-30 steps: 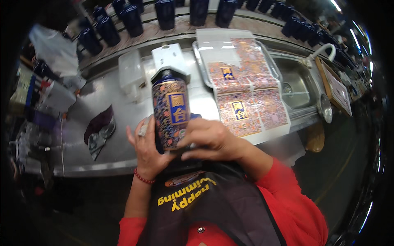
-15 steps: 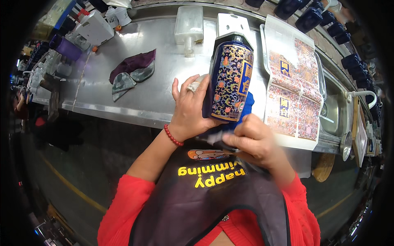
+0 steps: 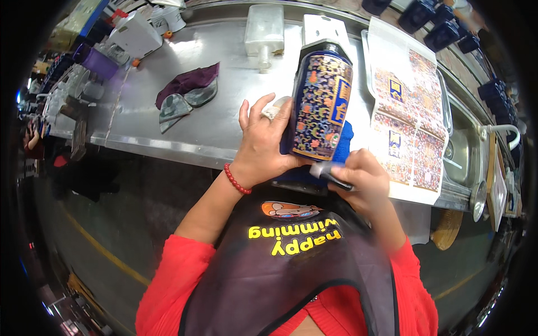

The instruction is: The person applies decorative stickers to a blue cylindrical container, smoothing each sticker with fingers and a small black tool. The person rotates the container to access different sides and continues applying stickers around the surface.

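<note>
A dark blue bottle (image 3: 320, 106) with a dense floral pattern and a gold-edged blue label leans with its neck away from me. My left hand (image 3: 262, 140) steadies it, the thumb along its base and the fingers against its left side; a whitish wrap (image 3: 274, 107) covers one finger. Closed around a small hand scraper (image 3: 336, 176) with a black handle and pale end, my right hand (image 3: 365, 182) is at the bottle's lower edge. The scraper is partly blurred, so I cannot tell whether it touches the bottle. Beside the bottle lies a blue cloth (image 3: 346, 141).
Patterned sheets (image 3: 397, 154) lie on the right, beside a sink (image 3: 462, 147). A purple and grey-green cloth (image 3: 188, 92) rests on the metal table (image 3: 224, 137). Behind are a clear glass bottle (image 3: 264, 31) and a white box (image 3: 325, 28). More blue bottles (image 3: 443, 35) stand far right.
My right hand has moved slightly right and up with the scraper, whose pale end now sits by the bottle's base. My left hand keeps its hold. The whole view has shifted slightly.
</note>
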`<move>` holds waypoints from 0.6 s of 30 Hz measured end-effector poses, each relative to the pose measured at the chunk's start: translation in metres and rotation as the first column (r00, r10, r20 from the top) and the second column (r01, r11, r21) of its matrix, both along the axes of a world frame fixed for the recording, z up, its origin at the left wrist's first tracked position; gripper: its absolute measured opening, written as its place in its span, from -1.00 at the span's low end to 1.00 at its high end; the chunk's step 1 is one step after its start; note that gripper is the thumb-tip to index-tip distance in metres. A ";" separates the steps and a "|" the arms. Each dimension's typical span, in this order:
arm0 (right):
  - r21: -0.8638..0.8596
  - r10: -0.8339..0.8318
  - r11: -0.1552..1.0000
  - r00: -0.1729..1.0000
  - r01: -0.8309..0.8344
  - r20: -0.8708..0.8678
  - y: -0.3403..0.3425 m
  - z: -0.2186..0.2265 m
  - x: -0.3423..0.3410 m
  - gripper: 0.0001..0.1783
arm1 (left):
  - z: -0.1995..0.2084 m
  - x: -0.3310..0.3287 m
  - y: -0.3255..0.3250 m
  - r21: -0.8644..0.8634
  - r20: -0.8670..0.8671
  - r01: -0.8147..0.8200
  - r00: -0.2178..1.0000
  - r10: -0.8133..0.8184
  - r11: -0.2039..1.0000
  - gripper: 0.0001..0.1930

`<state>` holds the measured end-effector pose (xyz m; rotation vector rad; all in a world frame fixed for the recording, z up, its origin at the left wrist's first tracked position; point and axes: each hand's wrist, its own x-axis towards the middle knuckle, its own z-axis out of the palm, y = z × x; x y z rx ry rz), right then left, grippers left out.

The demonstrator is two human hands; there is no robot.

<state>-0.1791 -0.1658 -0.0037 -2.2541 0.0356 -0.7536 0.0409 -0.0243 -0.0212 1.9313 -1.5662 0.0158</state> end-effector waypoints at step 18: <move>0.795 -0.300 0.523 0.940 0.306 -0.164 0.008 0.020 0.034 -0.60 | 0.009 -0.018 0.003 -0.043 -0.498 0.033 0.866 -0.050 0.999 -0.03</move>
